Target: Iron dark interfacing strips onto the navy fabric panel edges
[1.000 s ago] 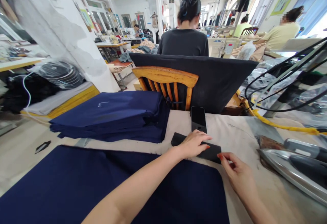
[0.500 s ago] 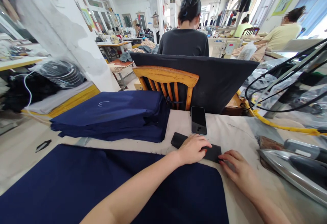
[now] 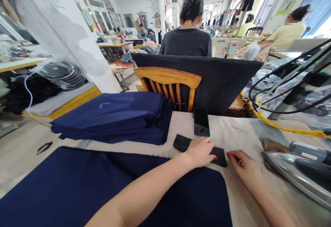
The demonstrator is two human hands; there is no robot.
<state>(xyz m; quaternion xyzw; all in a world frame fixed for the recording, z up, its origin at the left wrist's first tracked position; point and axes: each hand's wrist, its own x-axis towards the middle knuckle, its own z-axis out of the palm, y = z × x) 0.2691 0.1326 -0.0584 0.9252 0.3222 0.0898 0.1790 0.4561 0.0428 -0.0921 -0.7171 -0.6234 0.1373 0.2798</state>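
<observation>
A narrow black fabric strip [image 3: 219,155] lies on the pale-covered table, just beyond the dark blue cloth [image 3: 77,185]. Across its middle rests my left hand [image 3: 200,152], palm down, with the thumb apart from the bent fingers; it covers part of the strip. My right hand [image 3: 244,166] is close beside the strip's right end, thumb and forefinger pinched together. Whether anything thin is between those fingertips cannot be made out. The blue cloth lies spread under my left forearm.
A phone [image 3: 201,122] lies just beyond the strip. At the right is an iron [image 3: 297,171] on a brown rest. Folded blue cloth [image 3: 111,113] is stacked at the back left. Behind the table stand a wooden chair [image 3: 168,76] and a seated person [image 3: 186,42]. Cables [image 3: 289,111] hang at the right.
My left hand has slid slightly right along the strip. The strip's right end reaches a little further right, and my right fingertips have moved slightly right, off its edge.
</observation>
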